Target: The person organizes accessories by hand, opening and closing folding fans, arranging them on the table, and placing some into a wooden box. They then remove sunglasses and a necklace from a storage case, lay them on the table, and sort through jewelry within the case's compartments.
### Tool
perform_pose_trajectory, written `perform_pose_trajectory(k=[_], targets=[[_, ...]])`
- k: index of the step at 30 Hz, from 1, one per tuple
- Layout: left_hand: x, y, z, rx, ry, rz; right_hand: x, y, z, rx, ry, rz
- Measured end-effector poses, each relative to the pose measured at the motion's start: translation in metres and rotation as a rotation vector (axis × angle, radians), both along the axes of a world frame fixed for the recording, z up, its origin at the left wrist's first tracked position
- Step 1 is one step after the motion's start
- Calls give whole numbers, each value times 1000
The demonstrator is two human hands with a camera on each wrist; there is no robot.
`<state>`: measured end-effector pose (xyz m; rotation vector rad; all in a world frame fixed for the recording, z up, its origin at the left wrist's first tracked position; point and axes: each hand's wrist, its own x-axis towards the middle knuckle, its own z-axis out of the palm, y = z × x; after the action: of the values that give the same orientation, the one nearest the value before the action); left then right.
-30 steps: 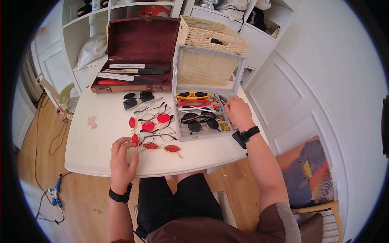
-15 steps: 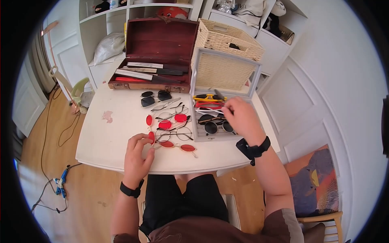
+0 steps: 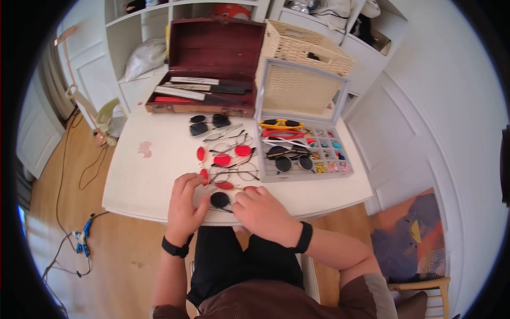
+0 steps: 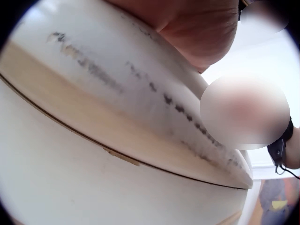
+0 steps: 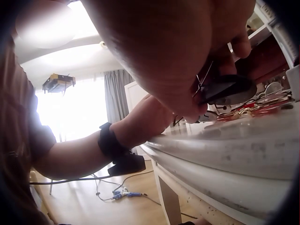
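At the table's front edge my right hand (image 3: 263, 212) pinches a pair of sunglasses with a round dark lens (image 3: 220, 200). In the right wrist view the dark lens (image 5: 232, 89) juts out from under the fingers. My left hand (image 3: 186, 204) rests on the table facing it, fingers loosely bent, fingertips beside a red lens (image 3: 204, 176). Just beyond both hands lie red-lensed glasses (image 3: 224, 185), partly covered by the right hand, and clear round glasses (image 3: 247, 171). Only the heel of the left hand (image 4: 201, 33) shows in the left wrist view.
A grey compartment box (image 3: 297, 178) with its lid raised holds several sunglasses (image 3: 281, 124) and small trinkets. Behind stand an open dark red case (image 3: 159, 108) with folded fans (image 3: 180, 93) and a wicker basket (image 3: 340, 61). Dark sunglasses (image 3: 199, 129) lie before the case.
My right hand has left the compartment box, coming left and toward me with sunglasses to the front edge. The left hand has stayed by the red lens.
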<state>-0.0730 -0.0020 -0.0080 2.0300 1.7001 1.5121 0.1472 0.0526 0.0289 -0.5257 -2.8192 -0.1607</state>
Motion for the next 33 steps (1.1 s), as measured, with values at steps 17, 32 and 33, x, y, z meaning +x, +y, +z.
perform_pose_trajectory(k=[17, 32, 33], targets=[[11, 0, 5, -38, 211, -9, 5, 4, -15, 38, 73, -30], [9, 1, 0, -30, 148, 34, 131, 220, 36, 59, -9, -673], [9, 0, -1, -23, 147, 33, 133, 227, 28, 8, -51, -673]])
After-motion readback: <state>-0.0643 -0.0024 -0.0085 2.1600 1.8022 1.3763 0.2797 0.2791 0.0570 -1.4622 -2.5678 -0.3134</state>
